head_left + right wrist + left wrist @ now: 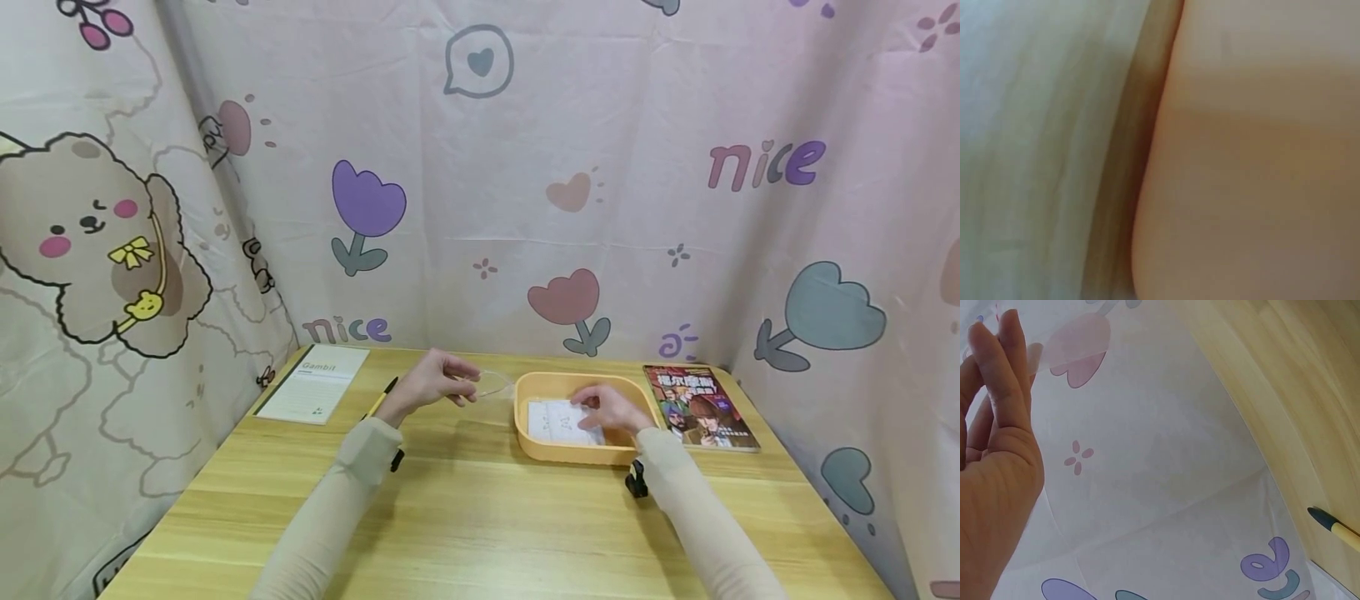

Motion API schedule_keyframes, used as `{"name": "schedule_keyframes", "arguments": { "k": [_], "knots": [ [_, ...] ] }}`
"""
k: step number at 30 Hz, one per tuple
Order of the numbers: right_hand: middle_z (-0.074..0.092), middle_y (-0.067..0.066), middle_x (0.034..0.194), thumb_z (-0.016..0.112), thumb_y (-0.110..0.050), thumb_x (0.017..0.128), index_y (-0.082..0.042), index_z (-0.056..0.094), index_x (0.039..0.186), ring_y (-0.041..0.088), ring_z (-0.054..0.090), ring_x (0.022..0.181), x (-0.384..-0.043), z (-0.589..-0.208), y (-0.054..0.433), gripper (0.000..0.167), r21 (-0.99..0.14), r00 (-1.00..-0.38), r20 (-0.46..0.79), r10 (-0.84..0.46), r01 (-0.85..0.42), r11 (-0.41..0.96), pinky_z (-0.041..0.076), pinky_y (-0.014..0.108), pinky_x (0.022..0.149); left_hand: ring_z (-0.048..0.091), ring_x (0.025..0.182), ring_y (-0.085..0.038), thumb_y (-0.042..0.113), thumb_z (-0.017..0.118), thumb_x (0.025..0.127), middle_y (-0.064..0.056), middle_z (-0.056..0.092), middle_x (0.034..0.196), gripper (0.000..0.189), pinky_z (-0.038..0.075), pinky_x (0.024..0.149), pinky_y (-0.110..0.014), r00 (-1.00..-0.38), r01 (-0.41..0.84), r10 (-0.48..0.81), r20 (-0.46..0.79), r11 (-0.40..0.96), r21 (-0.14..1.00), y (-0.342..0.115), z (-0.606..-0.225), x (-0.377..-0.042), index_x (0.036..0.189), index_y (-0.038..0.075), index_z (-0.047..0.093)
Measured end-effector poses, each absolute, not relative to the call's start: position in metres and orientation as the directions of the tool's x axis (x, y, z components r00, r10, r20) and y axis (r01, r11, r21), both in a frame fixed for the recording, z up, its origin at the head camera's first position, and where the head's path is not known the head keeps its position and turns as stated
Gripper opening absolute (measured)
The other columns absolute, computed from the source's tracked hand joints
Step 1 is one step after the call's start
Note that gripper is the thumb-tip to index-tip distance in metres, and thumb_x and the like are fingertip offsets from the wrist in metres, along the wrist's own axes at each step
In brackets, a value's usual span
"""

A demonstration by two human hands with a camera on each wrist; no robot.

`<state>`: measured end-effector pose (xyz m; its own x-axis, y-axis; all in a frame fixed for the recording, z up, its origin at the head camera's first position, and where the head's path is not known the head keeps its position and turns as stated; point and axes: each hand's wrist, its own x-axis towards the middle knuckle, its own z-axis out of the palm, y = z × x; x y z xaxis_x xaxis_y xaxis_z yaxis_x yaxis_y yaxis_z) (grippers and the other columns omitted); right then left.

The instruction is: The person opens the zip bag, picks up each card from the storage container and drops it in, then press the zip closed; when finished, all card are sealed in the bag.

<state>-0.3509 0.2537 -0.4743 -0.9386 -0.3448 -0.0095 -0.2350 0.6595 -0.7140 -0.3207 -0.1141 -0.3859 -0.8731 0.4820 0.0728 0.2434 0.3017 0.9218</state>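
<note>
My left hand (437, 379) is raised above the table, left of a yellow plastic basket (577, 454). Its fingertips pinch a thin clear plastic piece (495, 385), which stretches toward the basket's left rim. In the left wrist view, this see-through strip (1075, 344) runs right from the fingertips. My right hand (611, 408) reaches into the basket over a flat white packet (551, 421) with small grey drawings. Thumb and forefinger there are spread apart, right at the packet's surface. The right wrist view is filled by blurred skin and wood.
A notebook marked Gambit (315, 383) lies at the table's back left. Near my left wrist is a yellow and black pen (380, 397). A colourful comic-style book (701, 408) lies right of the basket. A patterned curtain (465, 167) hangs behind the wooden table (480, 517).
</note>
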Motion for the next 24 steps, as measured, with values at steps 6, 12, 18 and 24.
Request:
{"name": "schedule_keyframes", "arguments": {
  "k": [6,12,18,24],
  "knots": [
    [0.066,0.015,0.109,0.076,0.008,0.074,0.0,0.067,0.118,0.024,0.057,0.091,-0.3512,-0.4726,0.2545,0.045,-0.764,-0.942,0.011,-0.334,-0.224,0.605,0.053,0.03,0.079,0.074,0.079,-0.024,0.002,0.071,0.088,-0.019,0.072,0.104,0.029,0.064,0.073,-0.042,-0.877,0.239,0.477,0.066,0.312,0.919,-0.1146,-0.3866,-0.3203,0.116,-0.003,0.068],
    [0.065,0.015,0.1,0.073,0.003,0.082,0.001,0.066,0.118,0.018,0.057,0.083,-0.352,-0.4733,0.2583,0.037,-0.825,-0.95,0.017,-0.31,-0.189,0.533,0.052,0.022,0.069,0.074,0.08,-0.025,0.001,0.07,0.088,-0.018,0.072,0.104,0.03,0.063,0.074,-0.043,-0.88,0.227,0.473,0.051,0.323,0.919,-0.1149,-0.3873,-0.3205,0.117,-0.005,0.067],
    [0.064,0.009,0.087,0.067,-0.002,0.09,0.004,0.06,0.127,0.014,0.054,0.07,-0.352,-0.4708,0.2603,0.038,-0.888,-0.955,-0.031,-0.296,-0.109,0.446,0.049,0.022,0.058,0.073,0.079,-0.025,0.0,0.07,0.088,-0.018,0.072,0.105,0.031,0.064,0.073,-0.041,-0.878,0.224,0.476,0.051,0.315,0.923,-0.1147,-0.3864,-0.32,0.118,-0.006,0.066],
    [0.065,0.006,0.084,0.067,-0.004,0.092,0.001,0.06,0.13,0.014,0.055,0.066,-0.3499,-0.4671,0.2594,0.039,-0.896,-0.96,-0.031,-0.277,-0.096,0.433,0.052,0.025,0.059,0.073,0.078,-0.023,0.0,0.071,0.087,-0.018,0.073,0.102,0.03,0.064,0.073,-0.041,-0.881,0.22,0.471,0.051,0.311,0.925,-0.1141,-0.3868,-0.3211,0.116,-0.006,0.067]
  ]
}}
